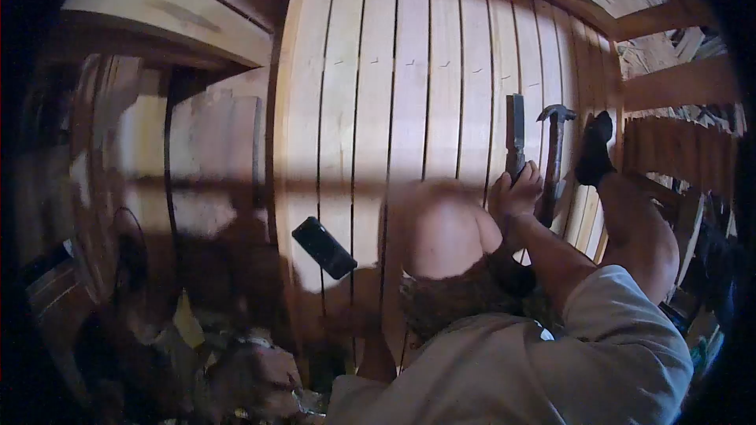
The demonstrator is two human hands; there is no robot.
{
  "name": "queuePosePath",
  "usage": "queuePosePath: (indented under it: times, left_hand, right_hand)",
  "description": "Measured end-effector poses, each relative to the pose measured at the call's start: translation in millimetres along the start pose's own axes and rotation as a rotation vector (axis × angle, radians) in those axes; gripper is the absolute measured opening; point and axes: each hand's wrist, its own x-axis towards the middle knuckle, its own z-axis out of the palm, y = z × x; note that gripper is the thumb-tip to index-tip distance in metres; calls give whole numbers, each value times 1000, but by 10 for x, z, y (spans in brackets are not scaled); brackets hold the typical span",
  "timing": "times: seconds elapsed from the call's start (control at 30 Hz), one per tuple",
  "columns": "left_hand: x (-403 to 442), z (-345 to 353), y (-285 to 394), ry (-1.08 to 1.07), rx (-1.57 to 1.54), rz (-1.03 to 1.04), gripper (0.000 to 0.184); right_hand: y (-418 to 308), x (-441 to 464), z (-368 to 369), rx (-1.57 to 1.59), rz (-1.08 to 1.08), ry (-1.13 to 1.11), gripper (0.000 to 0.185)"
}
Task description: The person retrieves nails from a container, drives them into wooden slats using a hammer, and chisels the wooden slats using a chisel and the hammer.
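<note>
My right hand [518,190] is closed around the handle of a chisel [516,122], whose wide flat blade points away from me over the planks. Just right of it lies a claw hammer [555,134], head away from me, its handle running down beside my hand. Under both is a panel of pale wooden planks [378,126] with dark gaps. My left hand cannot be made out; what looks like a shaded forearm [376,358] shows left of my shirt. A dark phone [324,247] rests on the planks left of my bare knee [449,232].
A row of small thin marks or nails [409,62] crosses the planks. My other leg [642,228], with a dark-socked foot [596,148], is at the right. Wooden beams [669,90] frame the right side. Boards [213,142] and shadowed clutter [252,370] lie at the left.
</note>
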Motion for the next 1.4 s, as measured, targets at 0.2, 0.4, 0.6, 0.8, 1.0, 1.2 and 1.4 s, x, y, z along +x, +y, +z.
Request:
queuePosePath:
  times: [0.2, 0.4, 0.6, 0.8, 1.0, 1.2, 1.4]
  left_hand:
    - [-78, -108, 9, -9, -55, -36, 38]
    - [20, 28, 55, 46, -117, 2, 38]
    - [151, 208, 96, 63, -196, -22, 38]
    - [220, 188, 92, 100, -232, 6, 37]
    - [405, 133, 94, 113, -250, 52, 37]
    - [859, -310, 152, 168, -606, -38, 37]
    - [1423, -1899, 1610, 396, -877, 159, 34]
  right_hand:
    - [-76, 26, -142, -31, 6, -4, 64]
    - [-129, -43, -171, -47, -12, 69, 63]
    - [2, 51, -58, 160, 17, 2, 51]
    - [-549, -36, -506, 979, 413, -435, 42]
    - [-634, -239, -329, 1094, 318, -599, 47]
    - [-286, -27, -216, 920, -5, -729, 59]
    - [80, 177, -207, 1024, -135, -953, 46]
